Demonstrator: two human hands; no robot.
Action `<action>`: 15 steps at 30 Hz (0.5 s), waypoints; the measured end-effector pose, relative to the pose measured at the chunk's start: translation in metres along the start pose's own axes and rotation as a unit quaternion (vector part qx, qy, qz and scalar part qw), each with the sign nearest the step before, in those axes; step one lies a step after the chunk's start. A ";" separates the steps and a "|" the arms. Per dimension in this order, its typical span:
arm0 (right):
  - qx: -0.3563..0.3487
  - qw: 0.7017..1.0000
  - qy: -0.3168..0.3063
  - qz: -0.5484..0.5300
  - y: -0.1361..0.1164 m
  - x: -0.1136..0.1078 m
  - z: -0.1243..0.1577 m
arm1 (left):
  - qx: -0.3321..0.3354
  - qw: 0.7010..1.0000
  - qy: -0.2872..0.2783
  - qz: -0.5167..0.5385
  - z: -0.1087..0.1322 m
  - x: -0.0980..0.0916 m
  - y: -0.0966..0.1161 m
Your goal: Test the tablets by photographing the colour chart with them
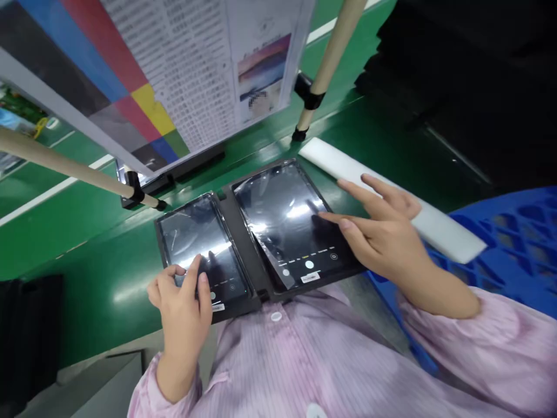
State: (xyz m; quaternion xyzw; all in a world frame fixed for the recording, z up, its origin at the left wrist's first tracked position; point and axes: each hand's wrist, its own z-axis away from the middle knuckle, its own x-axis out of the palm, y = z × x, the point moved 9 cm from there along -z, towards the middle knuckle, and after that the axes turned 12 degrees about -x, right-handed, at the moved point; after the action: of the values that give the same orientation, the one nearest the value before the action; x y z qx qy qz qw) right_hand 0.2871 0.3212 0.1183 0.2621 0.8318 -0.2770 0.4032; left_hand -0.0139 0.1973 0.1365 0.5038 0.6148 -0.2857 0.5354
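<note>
- A green worktop (pixel 87 244) is seen from above, crossed by white lines, with dark stacked material at the upper right.
- A large test chart (pixel 174 69) with colour blocks, rows of fine print and a small photograph is held tilted over the far edge of the worktop, between two slanting wooden poles (pixel 65 165).
- A blue plastic crate (pixel 513 232) is seen at the right, with a white foam strip (pixel 348 162) lying across its near corner and the worktop.
- A dark double holder (pixel 235 232) is set on the worktop just before the person's pink-sleeved body.
- The right tablet (pixel 282 220), covered in glossy film, is seated in the holder's right bay, its screen showing a camera interface.
- The left tablet (pixel 200 244) is seated in the left bay, beside the first.
- The right hand (pixel 383 232) is held open, fingers spread, fingertips at the right tablet's screen edge.
- The left hand (pixel 183 302) is loosely curled, gripping nothing, thumb and forefinger touching the left tablet's lower screen.
</note>
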 end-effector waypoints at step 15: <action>0.022 0.995 0.054 -0.077 0.011 0.007 0.005 | -0.016 0.998 -0.046 -0.044 0.002 0.014 0.034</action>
State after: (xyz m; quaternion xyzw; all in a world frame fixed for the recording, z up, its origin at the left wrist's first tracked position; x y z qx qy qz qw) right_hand 0.2931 0.3271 0.1070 0.2205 0.8636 -0.3114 0.3295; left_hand 0.0189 0.2114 0.1290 0.4544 0.6153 -0.3222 0.5578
